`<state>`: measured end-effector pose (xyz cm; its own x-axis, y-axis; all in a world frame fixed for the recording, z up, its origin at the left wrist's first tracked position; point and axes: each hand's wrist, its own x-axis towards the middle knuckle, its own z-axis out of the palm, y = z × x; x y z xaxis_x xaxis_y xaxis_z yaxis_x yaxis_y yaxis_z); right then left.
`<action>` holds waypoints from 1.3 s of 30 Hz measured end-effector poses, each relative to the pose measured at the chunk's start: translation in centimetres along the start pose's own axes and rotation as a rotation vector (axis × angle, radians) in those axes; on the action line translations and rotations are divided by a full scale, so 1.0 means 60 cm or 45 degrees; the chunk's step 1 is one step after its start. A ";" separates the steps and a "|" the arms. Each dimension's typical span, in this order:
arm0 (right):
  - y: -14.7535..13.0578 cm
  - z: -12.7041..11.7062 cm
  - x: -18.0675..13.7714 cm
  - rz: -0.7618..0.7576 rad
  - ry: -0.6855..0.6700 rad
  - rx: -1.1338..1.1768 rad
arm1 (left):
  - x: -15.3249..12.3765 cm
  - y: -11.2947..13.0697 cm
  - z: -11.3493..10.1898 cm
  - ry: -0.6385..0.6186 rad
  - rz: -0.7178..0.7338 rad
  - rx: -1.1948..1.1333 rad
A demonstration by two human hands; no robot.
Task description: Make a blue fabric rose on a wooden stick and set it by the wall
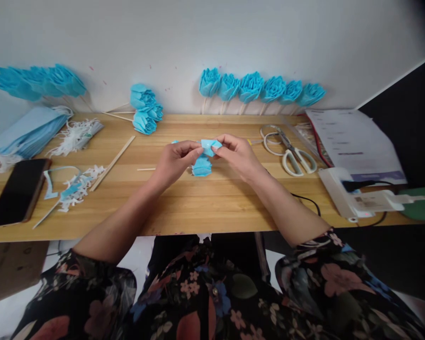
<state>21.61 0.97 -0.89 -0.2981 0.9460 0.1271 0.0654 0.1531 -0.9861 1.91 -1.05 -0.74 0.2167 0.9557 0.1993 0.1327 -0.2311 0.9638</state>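
Head view: work looks partly done at the desk (198, 208).
Left hand (179, 160): pinches one side of a small blue piece (208, 146).
Right hand (238, 156): pinches its other side, above the desk's middle.
Blue flowers (250, 87): six formed on sticks by the wall (163, 28).
Small blue piece: folded, seemingly unfinished.
Blue stack (31, 132): apparently unused.

A wooden tabletop (205, 217) ran along a pale wall (212, 38).
Straight grain crossed the light-brown surface, and small reddish specks (91, 68) dotted the wall above. A dark panel (420, 108) stood at the right, a whitish floor (2, 315) showed below, and the light was soft.
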 end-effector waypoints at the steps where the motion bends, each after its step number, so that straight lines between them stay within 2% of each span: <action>1: -0.001 -0.001 -0.001 0.003 -0.017 0.001 | 0.000 -0.001 0.000 0.001 -0.009 -0.012; 6: -0.007 -0.007 -0.004 0.032 -0.173 0.015 | 0.000 -0.003 -0.001 0.056 -0.036 -0.046; 8: -0.006 -0.009 -0.003 0.024 -0.180 0.018 | 0.000 -0.003 -0.001 0.054 -0.028 -0.036; 13: 0.005 -0.007 -0.001 0.045 -0.070 -0.003 | -0.001 0.002 -0.001 0.029 -0.009 -0.028; 18: 0.009 -0.005 0.000 0.013 -0.034 -0.093 | 0.000 0.003 0.000 -0.014 -0.047 -0.053; 22: 0.009 -0.003 0.000 -0.096 0.023 -0.190 | 0.000 0.006 0.001 -0.009 -0.064 -0.094; 31: 0.008 0.006 -0.006 -0.389 0.193 -0.688 | -0.002 0.009 0.004 -0.067 -0.115 -0.168; 39: 0.013 0.016 -0.009 -0.373 0.300 -0.762 | 0.000 0.001 0.004 -0.093 -0.014 -0.141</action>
<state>20.94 0.29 -1.85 -0.1734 0.8683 0.4648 0.5465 0.4774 -0.6880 2.12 -1.12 -0.70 0.2862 0.9413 0.1792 0.0283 -0.1952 0.9803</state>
